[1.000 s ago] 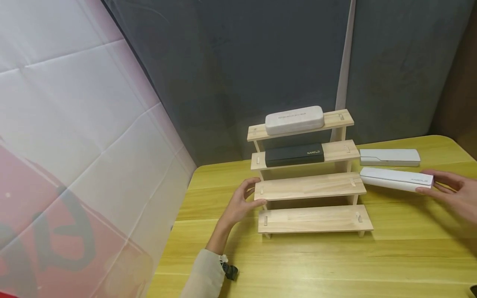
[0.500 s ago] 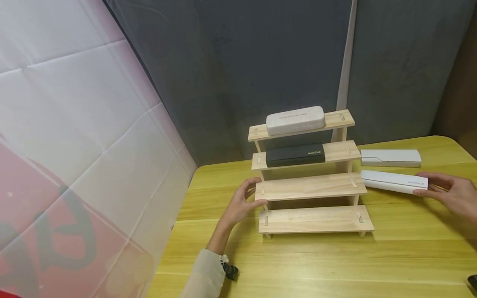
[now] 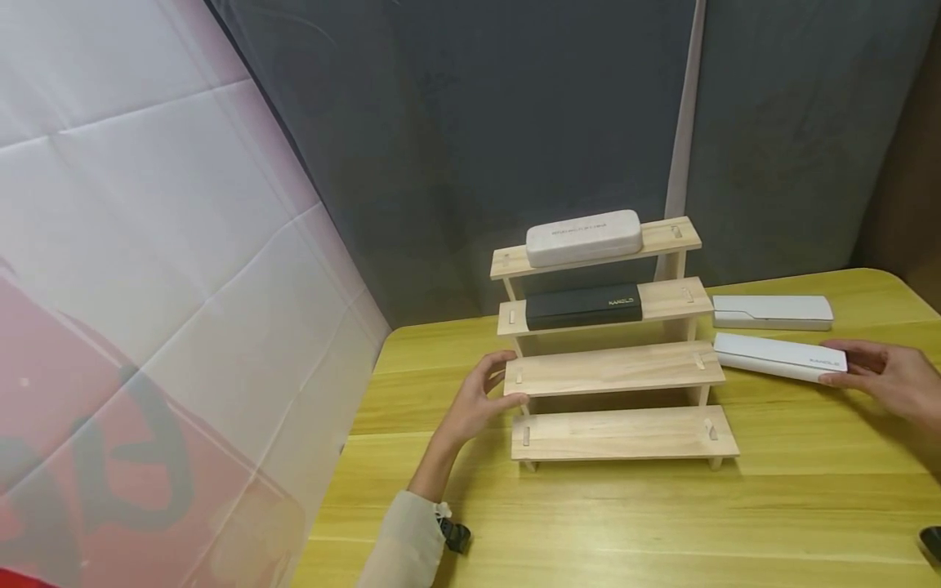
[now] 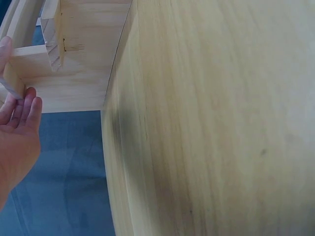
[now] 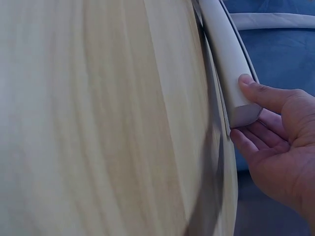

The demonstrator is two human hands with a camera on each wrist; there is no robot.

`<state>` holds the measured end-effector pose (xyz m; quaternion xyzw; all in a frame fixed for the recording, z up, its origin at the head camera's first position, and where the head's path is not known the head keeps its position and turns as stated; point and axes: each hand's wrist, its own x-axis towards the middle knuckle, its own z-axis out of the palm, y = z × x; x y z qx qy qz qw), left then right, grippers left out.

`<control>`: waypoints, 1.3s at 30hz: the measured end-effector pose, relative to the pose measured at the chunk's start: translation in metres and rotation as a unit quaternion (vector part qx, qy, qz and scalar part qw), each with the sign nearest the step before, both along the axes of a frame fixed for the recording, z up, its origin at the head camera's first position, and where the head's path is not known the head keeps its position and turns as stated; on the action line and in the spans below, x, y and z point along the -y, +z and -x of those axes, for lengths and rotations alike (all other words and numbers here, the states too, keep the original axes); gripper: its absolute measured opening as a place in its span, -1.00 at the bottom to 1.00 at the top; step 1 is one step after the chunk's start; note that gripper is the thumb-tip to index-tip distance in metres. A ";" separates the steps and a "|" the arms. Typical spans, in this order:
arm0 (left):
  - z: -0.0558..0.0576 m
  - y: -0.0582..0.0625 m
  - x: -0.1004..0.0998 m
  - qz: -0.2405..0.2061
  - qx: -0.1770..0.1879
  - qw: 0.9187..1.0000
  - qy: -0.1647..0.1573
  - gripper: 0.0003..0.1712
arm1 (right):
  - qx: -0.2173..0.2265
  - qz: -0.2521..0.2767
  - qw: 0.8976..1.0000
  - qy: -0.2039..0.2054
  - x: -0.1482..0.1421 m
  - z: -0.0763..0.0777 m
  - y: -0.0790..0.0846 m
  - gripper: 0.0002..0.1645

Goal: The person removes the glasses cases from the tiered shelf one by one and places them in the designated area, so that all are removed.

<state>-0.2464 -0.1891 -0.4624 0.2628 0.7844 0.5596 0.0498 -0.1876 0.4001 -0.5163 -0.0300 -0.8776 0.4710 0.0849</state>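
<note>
My left hand (image 3: 470,406) grips the left end of the third shelf down on a four-tier wooden stand (image 3: 613,369), thumb in front, fingers behind. In the left wrist view, the fingers (image 4: 34,110) curl round the board's end. My right hand (image 3: 897,382) holds the right end of a white glasses case (image 3: 779,357) with lettering, right of the stand. In the right wrist view the thumb (image 5: 263,94) presses one side of that case, fingers at its other side and end. A pale glasses case (image 3: 584,238) lies on the top shelf, a black one (image 3: 583,306) on the second.
Behind the held case, another white glasses case (image 3: 772,312) lies on the yellow wooden table (image 3: 625,523). A grey curtain (image 3: 470,147) hangs behind the table, and a white printed sheet (image 3: 184,204) slants along the left. A dark object (image 3: 932,541) shows at the right edge.
The held white case has shifted slightly left with my right hand and then barely moved. My left hand keeps its grip on the shelf end.
</note>
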 end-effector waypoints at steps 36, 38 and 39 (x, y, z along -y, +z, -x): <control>-0.002 0.002 -0.001 -0.001 0.001 1.000 0.001 -0.19 | 0.055 -0.019 0.998 -0.030 0.000 0.009 -0.014 -0.09; -0.002 0.002 -0.001 -0.002 0.002 1.000 0.001 -0.19 | 0.053 -0.017 0.998 -0.031 0.000 0.009 -0.015 -0.08; -0.002 0.001 -0.001 -0.003 0.002 1.000 0.001 -0.19 | 0.053 -0.015 0.998 -0.032 0.001 0.008 -0.015 -0.08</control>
